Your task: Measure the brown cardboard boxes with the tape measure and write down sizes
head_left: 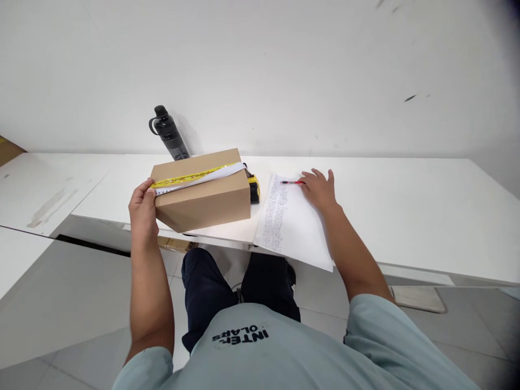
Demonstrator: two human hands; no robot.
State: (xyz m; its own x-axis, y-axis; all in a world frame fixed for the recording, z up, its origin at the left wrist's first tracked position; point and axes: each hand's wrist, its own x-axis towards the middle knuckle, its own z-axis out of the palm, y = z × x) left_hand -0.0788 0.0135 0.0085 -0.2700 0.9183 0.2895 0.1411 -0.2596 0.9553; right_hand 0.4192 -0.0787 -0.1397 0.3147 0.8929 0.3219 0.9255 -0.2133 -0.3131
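Clamped with the left hand (143, 208) on the end of the tape (195, 177), pinning it at the left edge of the box (205, 205) on the bench (406, 206). Stretched flat across the lid to the yellow case (254, 189) at the right. Probably thin and springy, apt to snap back; best pinched at the tip. Resting the right hand (319, 189) open, fingers spread, on the sheet (300, 233) beside the box, touching the red pen (291, 182).
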